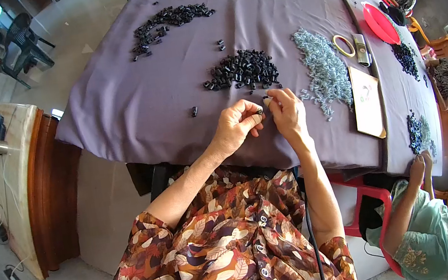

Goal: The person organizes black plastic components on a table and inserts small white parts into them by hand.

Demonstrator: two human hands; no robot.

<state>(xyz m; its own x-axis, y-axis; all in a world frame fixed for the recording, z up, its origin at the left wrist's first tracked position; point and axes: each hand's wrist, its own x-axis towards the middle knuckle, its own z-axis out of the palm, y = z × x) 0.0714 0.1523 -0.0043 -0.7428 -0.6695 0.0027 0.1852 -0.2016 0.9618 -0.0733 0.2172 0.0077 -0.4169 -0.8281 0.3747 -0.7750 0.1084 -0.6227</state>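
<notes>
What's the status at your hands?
Left hand pinching small black piece. Right hand close by, grip unclear. Black pile just beyond both. Nothing visibly in the way.

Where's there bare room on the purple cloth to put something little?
The purple cloth is bare between its left edge and the lone black piece, and just right of the far black pile. It's crowded at the black heap and the clear pieces beside the card.

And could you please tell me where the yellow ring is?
In the head view, the yellow ring lies right of centre on the purple cloth, between the clear pieces and a small oblong item.
</notes>
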